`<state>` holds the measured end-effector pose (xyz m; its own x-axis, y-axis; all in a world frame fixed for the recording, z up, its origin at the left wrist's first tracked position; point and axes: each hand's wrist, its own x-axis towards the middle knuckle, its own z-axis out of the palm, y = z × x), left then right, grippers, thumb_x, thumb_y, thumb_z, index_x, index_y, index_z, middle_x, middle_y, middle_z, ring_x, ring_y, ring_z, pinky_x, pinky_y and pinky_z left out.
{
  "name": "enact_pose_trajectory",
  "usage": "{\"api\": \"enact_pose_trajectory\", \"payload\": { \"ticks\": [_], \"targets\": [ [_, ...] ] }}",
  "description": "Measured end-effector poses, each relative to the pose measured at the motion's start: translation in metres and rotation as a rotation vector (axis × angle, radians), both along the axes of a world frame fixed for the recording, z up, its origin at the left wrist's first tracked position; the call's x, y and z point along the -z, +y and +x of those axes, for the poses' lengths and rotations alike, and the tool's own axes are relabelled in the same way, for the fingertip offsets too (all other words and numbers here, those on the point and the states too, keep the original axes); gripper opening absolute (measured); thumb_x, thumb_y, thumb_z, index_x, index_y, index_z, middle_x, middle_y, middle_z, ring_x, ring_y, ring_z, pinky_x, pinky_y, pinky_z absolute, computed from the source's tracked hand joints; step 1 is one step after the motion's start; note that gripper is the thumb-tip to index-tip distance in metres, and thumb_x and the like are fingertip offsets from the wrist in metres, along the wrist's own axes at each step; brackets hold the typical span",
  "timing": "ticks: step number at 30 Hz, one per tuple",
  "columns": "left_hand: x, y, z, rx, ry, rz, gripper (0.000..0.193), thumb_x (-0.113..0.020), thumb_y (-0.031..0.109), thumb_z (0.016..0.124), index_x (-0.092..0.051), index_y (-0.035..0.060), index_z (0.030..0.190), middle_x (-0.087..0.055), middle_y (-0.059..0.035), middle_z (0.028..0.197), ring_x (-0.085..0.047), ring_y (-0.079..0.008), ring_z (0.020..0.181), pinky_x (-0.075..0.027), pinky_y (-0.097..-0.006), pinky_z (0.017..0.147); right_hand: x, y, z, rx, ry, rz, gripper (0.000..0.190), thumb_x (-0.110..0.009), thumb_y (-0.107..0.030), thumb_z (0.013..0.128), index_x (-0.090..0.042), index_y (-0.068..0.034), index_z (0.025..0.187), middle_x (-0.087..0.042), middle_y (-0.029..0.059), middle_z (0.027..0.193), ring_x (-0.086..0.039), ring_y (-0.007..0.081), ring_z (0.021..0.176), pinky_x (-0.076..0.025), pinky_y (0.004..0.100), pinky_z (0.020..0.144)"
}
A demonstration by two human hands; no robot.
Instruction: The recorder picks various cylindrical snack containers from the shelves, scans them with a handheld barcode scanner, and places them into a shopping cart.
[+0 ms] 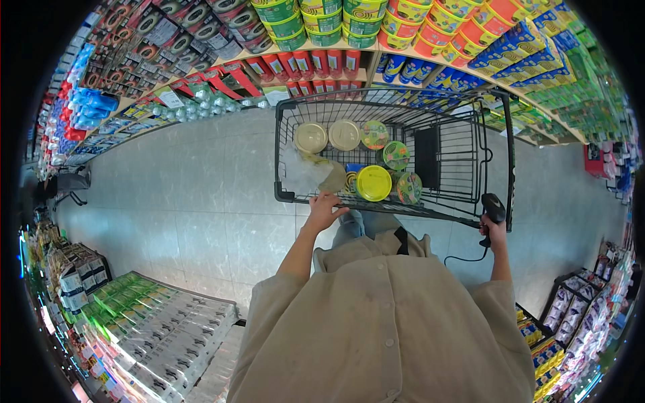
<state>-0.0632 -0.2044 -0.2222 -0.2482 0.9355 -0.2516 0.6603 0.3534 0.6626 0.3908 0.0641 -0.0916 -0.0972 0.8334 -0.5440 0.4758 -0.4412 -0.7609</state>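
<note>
A black wire shopping cart (pixel 347 205) stands in front of me, its long side towards my body. My left hand (pixel 325 210) grips the near top rim, with the fingers over the wire and the thumb along it. In my right hand (pixel 495 232) is a black handheld barcode scanner (pixel 493 208) with a cable, beside the cart's right end. Inside the basket are two gold-lidded cans (pixel 327 136), several green-patterned round tubs (pixel 396 154), a yellow-lidded tub (pixel 374 183) and a blue box (pixel 352 171) partly hidden under it. A clear plastic bag (pixel 302 171) and a tan item (pixel 332 176) lie at the left.
Beyond the cart runs a curved-looking shelf (pixel 373 50) with stacked tubs, red canisters (pixel 302 65) and blue cans (pixel 395 68). Grey tile floor (pixel 201 176) lies around the cart. Behind me at left is a pallet of packaged goods (pixel 176 327); at right, a snack rack (pixel 564 307).
</note>
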Motion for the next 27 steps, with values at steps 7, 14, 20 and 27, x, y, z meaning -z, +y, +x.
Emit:
{"api": "enact_pose_trajectory", "payload": {
  "ticks": [7, 14, 20, 27],
  "targets": [
    [-0.01, 0.009, -0.023, -0.094, -0.025, 0.032, 0.031, -0.069, 0.044, 0.081, -0.07, 0.0135, 0.085, -0.067, 0.0011, 0.09, -0.053, -0.0214, 0.107, -0.029, -0.0442, 0.091, -0.007, 0.001, -0.03, 0.006, -0.01, -0.049, 0.01, -0.065, -0.009, 0.082, -0.056, -0.004, 0.083, -0.057, 0.0052, 0.066, -0.055, 0.0136, 0.047, -0.043, 0.0256, 0.043],
    [-0.003, 0.013, -0.057, -0.18, 0.039, -0.06, 0.023, -0.067, 0.035, 0.083, -0.07, 0.0141, 0.075, -0.067, 0.003, 0.081, -0.055, -0.0197, 0.099, -0.03, -0.043, 0.089, 0.007, 0.006, -0.058, 0.043, -0.047, -0.099, 0.014, -0.068, -0.014, 0.082, -0.062, -0.002, 0.084, -0.059, 0.0048, 0.066, -0.058, 0.0136, 0.048, -0.045, 0.0253, 0.044],
    [-0.004, 0.02, -0.079, -0.222, 0.093, -0.148, 0.018, -0.07, 0.031, 0.078, -0.07, 0.0142, 0.072, -0.068, 0.003, 0.08, -0.056, -0.0197, 0.097, -0.031, -0.0433, 0.086, 0.012, 0.007, -0.082, 0.047, -0.061, -0.112, 0.015, -0.068, -0.014, 0.082, -0.063, 0.0, 0.084, -0.059, 0.0043, 0.064, -0.058, 0.0129, 0.048, -0.044, 0.025, 0.044],
    [-0.003, 0.017, -0.102, -0.33, 0.134, -0.134, 0.014, -0.071, 0.027, 0.073, -0.067, 0.0137, 0.072, -0.068, 0.0014, 0.088, -0.055, -0.0235, 0.103, -0.034, -0.0466, 0.084, 0.006, 0.005, -0.112, 0.065, -0.092, -0.143, 0.017, -0.068, -0.013, 0.082, -0.062, 0.002, 0.078, -0.059, 0.0046, 0.062, -0.059, 0.0124, 0.048, -0.045, 0.0249, 0.045]
  ]
}}
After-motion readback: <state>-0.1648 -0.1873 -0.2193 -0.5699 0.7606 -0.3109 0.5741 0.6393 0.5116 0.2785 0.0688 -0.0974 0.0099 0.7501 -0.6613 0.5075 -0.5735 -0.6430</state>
